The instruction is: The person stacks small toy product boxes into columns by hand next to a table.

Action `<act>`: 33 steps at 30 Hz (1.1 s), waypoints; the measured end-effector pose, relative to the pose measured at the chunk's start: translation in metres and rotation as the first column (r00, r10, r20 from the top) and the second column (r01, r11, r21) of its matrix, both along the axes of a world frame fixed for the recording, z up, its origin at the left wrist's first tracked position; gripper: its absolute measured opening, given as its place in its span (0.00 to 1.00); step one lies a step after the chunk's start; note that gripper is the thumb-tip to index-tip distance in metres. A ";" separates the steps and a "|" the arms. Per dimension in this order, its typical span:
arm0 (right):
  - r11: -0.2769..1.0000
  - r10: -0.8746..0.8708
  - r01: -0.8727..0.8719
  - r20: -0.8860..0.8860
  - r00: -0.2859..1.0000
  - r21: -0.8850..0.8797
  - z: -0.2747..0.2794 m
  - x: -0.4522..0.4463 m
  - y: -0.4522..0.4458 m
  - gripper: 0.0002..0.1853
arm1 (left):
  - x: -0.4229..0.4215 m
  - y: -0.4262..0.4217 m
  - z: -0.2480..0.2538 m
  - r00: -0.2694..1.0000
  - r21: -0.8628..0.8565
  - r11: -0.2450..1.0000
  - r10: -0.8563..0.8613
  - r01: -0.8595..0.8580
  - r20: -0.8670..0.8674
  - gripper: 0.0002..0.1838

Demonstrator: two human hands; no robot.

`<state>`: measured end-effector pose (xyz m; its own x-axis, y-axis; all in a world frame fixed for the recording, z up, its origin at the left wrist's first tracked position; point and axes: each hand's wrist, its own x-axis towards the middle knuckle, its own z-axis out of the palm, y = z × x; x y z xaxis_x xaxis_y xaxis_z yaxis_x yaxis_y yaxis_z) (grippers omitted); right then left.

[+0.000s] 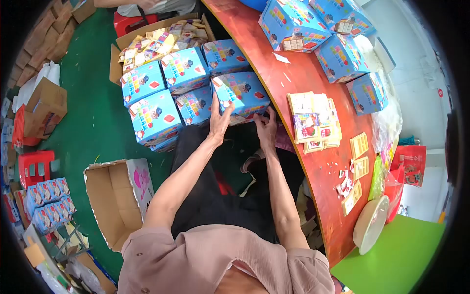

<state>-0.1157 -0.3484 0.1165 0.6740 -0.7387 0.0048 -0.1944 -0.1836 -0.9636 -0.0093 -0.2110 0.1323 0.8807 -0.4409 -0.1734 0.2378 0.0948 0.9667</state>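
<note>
A blue printed cardboard box (242, 90) is held between my two hands at the near right of a group of similar blue boxes (154, 115). My left hand (220, 120) grips its left front side, thumb across the front face and fingers along the side. At the lower right edge, my right hand (266, 128) has its fingers bent against the box, with the fingertips partly hidden. The box is tilted, its printed face turned up toward me. Beside it on the left another blue box (195, 104) sits lower, partly covered.
Behind the boxes is a carton (115, 63) of small wrapped packets. On the red table (333, 206) to the right lie stacked packets (316, 122), cream trays (361, 168), a basin (370, 225) and more blue boxes (338, 56). An open carton (115, 206) stands left; another person sits beyond.
</note>
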 end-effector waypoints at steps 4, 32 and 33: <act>0.999 -0.017 0.020 -0.084 0.996 0.032 -0.024 0.024 -0.025 0.38 | 0.026 -0.022 -0.023 0.996 0.026 0.998 -0.061 0.059 0.072 0.44; 0.986 0.135 -0.071 0.477 0.869 -0.150 0.295 0.009 -0.143 0.23 | 0.066 -0.099 0.243 0.930 -0.347 0.866 -0.301 0.359 0.211 0.43; 0.995 0.055 -0.002 0.523 0.850 -0.101 0.304 0.021 -0.177 0.27 | 0.072 -0.118 0.258 0.909 -0.330 0.849 -0.361 0.413 0.207 0.47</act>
